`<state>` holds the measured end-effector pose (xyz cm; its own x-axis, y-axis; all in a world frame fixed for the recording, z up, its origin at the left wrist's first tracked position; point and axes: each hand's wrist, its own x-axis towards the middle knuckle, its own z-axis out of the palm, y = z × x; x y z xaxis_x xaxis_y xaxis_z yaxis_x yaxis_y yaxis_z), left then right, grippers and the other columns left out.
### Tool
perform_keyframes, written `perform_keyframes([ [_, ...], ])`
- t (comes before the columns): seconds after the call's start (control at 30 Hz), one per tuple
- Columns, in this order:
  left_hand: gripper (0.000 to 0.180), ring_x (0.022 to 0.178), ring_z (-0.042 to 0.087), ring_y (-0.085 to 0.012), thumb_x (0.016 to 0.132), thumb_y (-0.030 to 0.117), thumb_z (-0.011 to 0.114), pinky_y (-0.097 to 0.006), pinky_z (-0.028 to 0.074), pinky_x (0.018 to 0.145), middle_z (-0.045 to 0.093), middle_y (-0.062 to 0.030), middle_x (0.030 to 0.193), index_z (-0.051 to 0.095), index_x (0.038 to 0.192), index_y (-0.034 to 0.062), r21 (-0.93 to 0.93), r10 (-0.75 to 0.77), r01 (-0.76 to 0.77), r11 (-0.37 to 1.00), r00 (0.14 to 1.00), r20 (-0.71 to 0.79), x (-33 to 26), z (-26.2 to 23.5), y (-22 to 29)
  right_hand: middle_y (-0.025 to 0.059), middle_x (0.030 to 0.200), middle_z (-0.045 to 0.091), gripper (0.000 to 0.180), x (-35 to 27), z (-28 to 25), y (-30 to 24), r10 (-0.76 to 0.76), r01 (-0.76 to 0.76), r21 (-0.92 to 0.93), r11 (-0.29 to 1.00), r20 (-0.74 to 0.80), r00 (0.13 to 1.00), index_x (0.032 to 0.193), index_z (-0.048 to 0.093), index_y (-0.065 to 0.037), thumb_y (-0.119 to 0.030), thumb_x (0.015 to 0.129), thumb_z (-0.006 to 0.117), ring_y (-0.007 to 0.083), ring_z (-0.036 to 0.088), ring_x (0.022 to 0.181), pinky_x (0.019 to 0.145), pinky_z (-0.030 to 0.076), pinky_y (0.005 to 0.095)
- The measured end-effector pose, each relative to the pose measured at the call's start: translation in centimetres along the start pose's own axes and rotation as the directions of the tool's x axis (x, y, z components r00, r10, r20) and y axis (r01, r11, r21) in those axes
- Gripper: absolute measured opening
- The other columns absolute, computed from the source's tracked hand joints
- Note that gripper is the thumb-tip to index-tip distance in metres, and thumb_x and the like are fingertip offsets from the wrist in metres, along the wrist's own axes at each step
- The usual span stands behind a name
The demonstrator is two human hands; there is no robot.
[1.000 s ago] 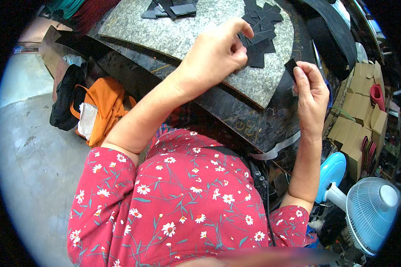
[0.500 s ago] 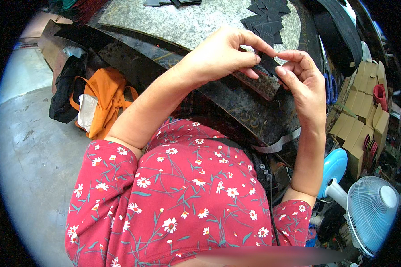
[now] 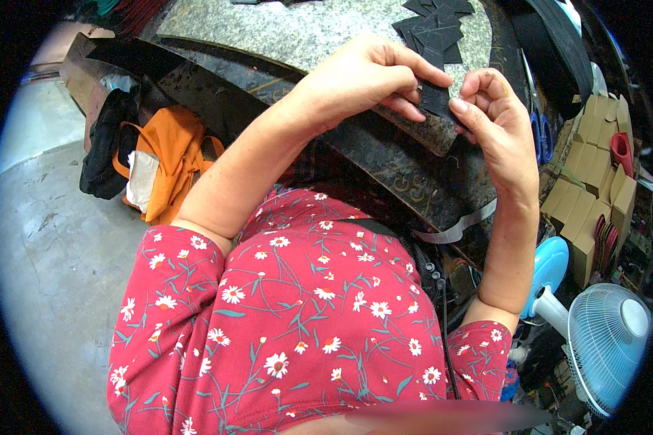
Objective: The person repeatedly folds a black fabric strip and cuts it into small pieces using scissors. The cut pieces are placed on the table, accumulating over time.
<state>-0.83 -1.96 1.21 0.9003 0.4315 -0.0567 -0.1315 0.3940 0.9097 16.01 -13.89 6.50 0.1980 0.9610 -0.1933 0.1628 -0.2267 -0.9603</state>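
A small flat black piece (image 3: 435,100), perhaps leather or fabric, is held up over the near edge of a speckled grey stone slab (image 3: 268,32). My left hand (image 3: 366,80) grips its left side, index finger stretched along the top and the other fingers curled below. At the right edge, my right hand (image 3: 497,119) has its thumb against the piece, with the fingers bent behind. Just beyond, several similar black pieces (image 3: 437,32) lie overlapped in a loose pile on the slab.
Blue-handled scissors (image 3: 543,138) and brown cardboard boxes (image 3: 584,188) are to the right. A blue and white fan (image 3: 608,348) stands at the lower right. An orange bag (image 3: 173,159) sits left of the dark bench (image 3: 384,170).
My right hand has shifted slightly right, its index finger lifting away from my left fingertip. The black piece now shows more of its flat face.
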Motion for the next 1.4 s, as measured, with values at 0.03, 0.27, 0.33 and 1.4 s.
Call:
perform_keyframes([
  [0.03, 0.033, 0.074, 0.059, -0.0077, 0.086, 0.004, 0.048, -0.027, 0.059, 0.077, 0.057, -0.0011, 0.079, 0.067, 0.113, -0.0014, -0.003, -0.002, 0.002, 1.000, 1.000, -0.002, 0.0, 0.0, 0.0, -0.0029, 0.083, 0.055, 0.016, 0.1, 0.0, 0.1, -0.001, 0.001, -0.009, 1.000, -0.007, 1.000, 0.099, 0.052, -0.006, -0.005, 0.088, 0.065, 0.0038, 0.052, 0.073, 0.063, 0.042, 0.0193],
  [0.27, 0.033, 0.071, 0.059, -0.0077, 0.086, 0.005, 0.049, -0.029, 0.059, 0.077, 0.057, -0.0006, 0.076, 0.067, 0.112, -0.0020, -0.031, -0.006, 0.006, 0.999, 1.000, 0.012, 0.0, -0.2, 0.0, -0.0025, 0.085, 0.054, 0.016, 0.5, -0.3, 0.5, -0.023, 0.025, -0.042, 0.999, 0.044, 0.999, 0.099, 0.053, -0.005, -0.005, 0.088, 0.065, 0.0044, 0.051, 0.073, 0.063, 0.042, 0.0196],
  [0.33, 0.031, 0.071, 0.060, -0.0078, 0.086, 0.006, 0.050, -0.028, 0.059, 0.076, 0.058, -0.0007, 0.077, 0.067, 0.111, -0.0020, -0.016, -0.006, 0.006, 1.000, 1.000, 0.009, 0.1, -0.1, -0.1, -0.0024, 0.086, 0.055, 0.017, 0.5, -0.5, 0.4, -0.011, 0.013, -0.039, 0.999, 0.048, 0.999, 0.100, 0.053, -0.005, -0.005, 0.088, 0.065, 0.0040, 0.051, 0.074, 0.064, 0.042, 0.0194],
  [1.4, 0.028, 0.082, 0.064, -0.0099, 0.089, 0.011, 0.052, -0.027, 0.057, 0.080, 0.066, -0.0044, 0.091, 0.068, 0.108, -0.0013, 0.002, 0.025, -0.025, 1.000, 1.000, -0.016, 0.5, -0.1, -0.4, -0.0040, 0.079, 0.061, 0.012, 0.4, -1.4, 0.3, 0.078, -0.084, -0.157, 0.984, -0.049, 0.996, 0.087, 0.065, -0.001, -0.012, 0.085, 0.068, 0.0025, 0.052, 0.071, 0.063, 0.039, 0.0177],
])
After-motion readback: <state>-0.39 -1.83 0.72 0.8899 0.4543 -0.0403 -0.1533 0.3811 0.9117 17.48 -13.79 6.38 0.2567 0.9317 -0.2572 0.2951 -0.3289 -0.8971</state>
